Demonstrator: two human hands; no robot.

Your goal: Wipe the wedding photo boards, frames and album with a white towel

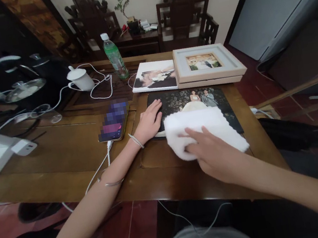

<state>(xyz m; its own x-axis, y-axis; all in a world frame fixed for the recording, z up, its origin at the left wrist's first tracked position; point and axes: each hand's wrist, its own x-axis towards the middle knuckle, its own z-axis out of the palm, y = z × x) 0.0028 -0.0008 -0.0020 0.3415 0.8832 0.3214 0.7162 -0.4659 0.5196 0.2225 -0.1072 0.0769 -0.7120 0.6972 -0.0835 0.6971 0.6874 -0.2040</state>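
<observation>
One head view shows a white cloth over the near part of a photo panel, which lies flat on the wooden surface. Working well here, I judge, calls for light, even pressure, the cloth smooth rather than bunched, and the panel braced so it cannot slide. The left hand lies palm down at the panel's left edge, fingers slightly spread, pinching nothing. The right hand touches the cloth with bent fingers; whether its grip pinches a fold, I cannot tell.
</observation>
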